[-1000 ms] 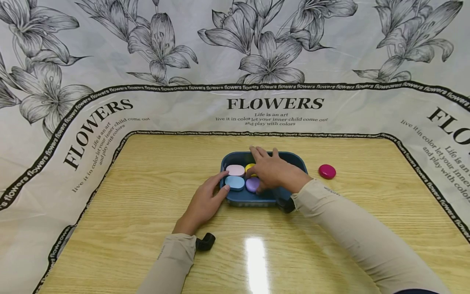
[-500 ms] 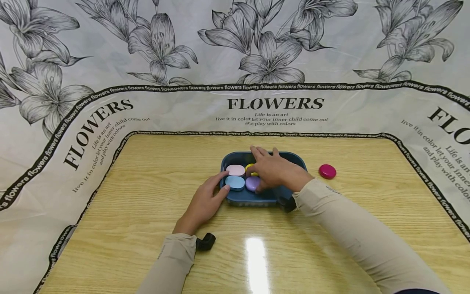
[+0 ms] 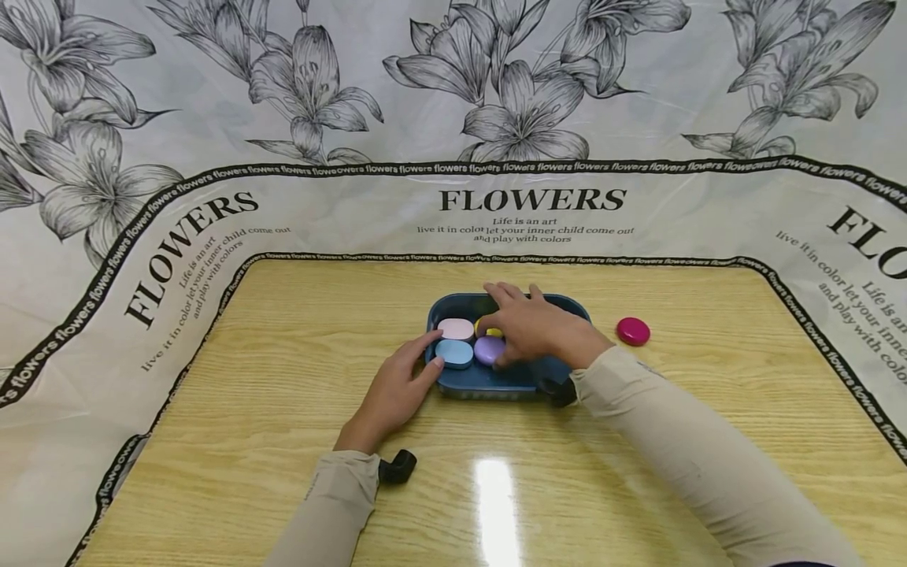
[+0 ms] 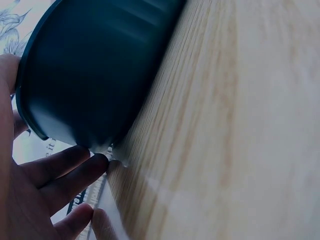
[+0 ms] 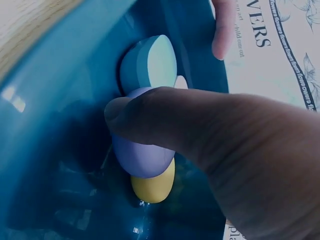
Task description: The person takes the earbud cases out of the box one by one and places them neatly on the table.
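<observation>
A: Where is the purple case (image 3: 489, 349)?
B: It lies inside the blue tray (image 3: 496, 382), near the middle of the wooden table (image 3: 283, 378), beside the light blue case (image 3: 454, 353), the pink case (image 3: 456, 328) and the yellow case (image 3: 489, 327).
A: What does the right hand (image 3: 534, 329) do?
B: Its thumb and fingers pinch the purple case.
A: And the left hand (image 3: 390, 394)?
B: It rests on the tray's left wall, fingers relaxed and a little apart. A magenta case (image 3: 633, 331) lies on the table, right of the tray.

Purple oval case (image 3: 488, 350) inside a blue tray (image 3: 482, 381)

The rounded, matte lilac case lies flat near the tray's front wall, just right of a light blue case (image 3: 453, 353), with a yellow case (image 3: 486, 327) and a pink case (image 3: 455, 328) behind; the tray sits mid-desk.
</observation>
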Tool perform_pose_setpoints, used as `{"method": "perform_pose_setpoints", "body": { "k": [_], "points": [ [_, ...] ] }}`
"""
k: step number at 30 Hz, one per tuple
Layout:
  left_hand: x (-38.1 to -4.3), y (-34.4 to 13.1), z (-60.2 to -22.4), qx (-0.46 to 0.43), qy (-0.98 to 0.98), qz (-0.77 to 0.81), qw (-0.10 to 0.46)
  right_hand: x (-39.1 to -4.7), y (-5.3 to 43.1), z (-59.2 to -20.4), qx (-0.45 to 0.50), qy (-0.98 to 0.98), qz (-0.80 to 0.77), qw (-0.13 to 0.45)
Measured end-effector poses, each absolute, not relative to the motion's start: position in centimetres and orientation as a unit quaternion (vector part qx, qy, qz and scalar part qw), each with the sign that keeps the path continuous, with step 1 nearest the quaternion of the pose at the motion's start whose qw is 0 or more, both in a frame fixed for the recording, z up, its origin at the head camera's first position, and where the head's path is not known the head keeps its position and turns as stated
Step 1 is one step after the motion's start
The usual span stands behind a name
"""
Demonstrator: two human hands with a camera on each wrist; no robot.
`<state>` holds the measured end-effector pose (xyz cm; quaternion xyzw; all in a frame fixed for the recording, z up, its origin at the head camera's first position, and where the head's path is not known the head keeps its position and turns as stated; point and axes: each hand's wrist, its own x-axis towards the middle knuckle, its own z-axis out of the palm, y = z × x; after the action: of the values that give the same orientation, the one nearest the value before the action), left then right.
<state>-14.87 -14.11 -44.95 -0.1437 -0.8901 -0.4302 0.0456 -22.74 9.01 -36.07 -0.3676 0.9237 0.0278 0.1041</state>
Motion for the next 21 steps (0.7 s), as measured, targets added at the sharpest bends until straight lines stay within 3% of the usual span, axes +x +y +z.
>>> {"method": "perform_pose_setpoints", "body": {
  "k": [10,21],
  "points": [
    [-15.0,-14.0,-45.0,-0.144,-0.888,-0.433,0.048,-22.7,9.7,-35.4,-0.356,0.930,-0.006,0.092],
    [-15.0,-14.0,-45.0,-0.146,-0.888,-0.434,0.050,-22.8,11.3,-34.8,-0.348,0.935,-0.057,0.037]
  ]
}}
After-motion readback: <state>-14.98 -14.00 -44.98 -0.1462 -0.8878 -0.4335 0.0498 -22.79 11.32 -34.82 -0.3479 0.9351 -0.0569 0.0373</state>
